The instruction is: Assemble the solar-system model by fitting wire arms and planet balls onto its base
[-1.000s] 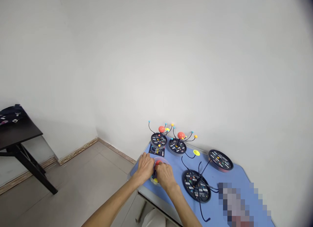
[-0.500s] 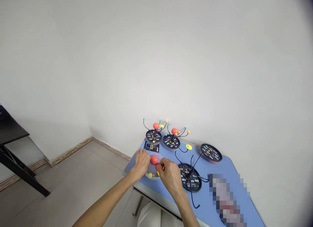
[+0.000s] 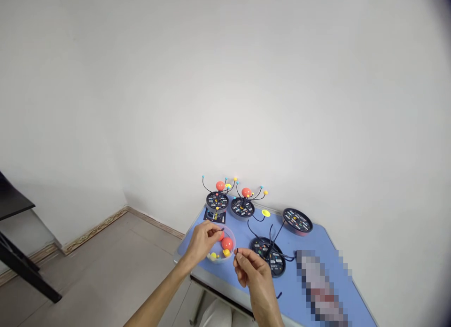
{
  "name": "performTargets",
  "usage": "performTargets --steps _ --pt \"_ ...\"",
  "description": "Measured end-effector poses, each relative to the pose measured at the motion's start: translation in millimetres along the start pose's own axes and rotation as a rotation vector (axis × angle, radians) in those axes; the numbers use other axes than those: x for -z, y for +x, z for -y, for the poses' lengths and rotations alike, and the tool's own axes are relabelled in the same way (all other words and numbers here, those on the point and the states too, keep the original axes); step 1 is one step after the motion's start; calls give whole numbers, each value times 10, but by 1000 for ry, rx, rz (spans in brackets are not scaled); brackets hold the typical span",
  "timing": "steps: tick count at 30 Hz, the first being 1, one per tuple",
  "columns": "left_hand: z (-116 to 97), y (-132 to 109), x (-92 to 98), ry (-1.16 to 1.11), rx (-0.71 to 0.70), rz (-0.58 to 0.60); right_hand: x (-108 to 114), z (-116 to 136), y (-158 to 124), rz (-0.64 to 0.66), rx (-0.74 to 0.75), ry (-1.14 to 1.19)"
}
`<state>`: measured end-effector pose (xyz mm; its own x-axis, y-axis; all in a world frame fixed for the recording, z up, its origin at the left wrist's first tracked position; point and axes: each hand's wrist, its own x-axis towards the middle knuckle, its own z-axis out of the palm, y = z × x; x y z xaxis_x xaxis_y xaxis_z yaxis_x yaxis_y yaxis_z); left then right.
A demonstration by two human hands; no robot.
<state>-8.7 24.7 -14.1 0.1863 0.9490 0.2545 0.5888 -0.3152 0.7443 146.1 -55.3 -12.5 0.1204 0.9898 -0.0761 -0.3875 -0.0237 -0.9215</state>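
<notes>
My left hand [image 3: 202, 242] is closed in a pinch over a clear plastic bowl [image 3: 234, 235], with a small black piece [image 3: 221, 229] at its fingertips. To the right of the bowl, my right hand [image 3: 259, 275] pinches another small black piece [image 3: 237, 250] between thumb and finger. In the bowl lie red balls [image 3: 227, 243], a yellow ringed ball [image 3: 226, 253] and several smaller balls. Just behind my right hand sits a black round planet-model base [image 3: 278, 266] with bare curved black arms; the hand covers part of it.
Two assembled planet models [image 3: 217, 202] [image 3: 243, 207] stand at the back of the blue table [image 3: 299, 289], one beside a dark printed card [image 3: 220, 218]. Another round base [image 3: 298, 220] lies back right. A blurred-out object [image 3: 320, 289] is at the right. A dark desk [image 3: 14, 198] stands far left.
My hands have drawn apart: the right moved down, away from the bowl, with a small black piece. My left hand moved from the bowl's rim to above its contents. The view shifted slightly.
</notes>
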Motion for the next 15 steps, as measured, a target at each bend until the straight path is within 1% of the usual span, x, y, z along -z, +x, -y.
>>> performTargets --steps 2,5,6,7,9,15 --pt "-71 -121 -6 -331 65 23 -9 5 -18 7 -17 35" --pt "-187 -315 -23 -983 207 71 -28 20 -43 37 -45 66" --pt "-221 -370 -28 -1148 251 84 -34 25 -52 48 -52 73" --pt "-251 -417 -32 -1245 284 95 -39 27 -61 57 -57 78" --pt "-292 -488 -38 -1355 334 104 -47 25 -77 69 -65 86" --pt "-314 -598 -46 -1499 458 105 -82 -6 -103 75 -152 195"
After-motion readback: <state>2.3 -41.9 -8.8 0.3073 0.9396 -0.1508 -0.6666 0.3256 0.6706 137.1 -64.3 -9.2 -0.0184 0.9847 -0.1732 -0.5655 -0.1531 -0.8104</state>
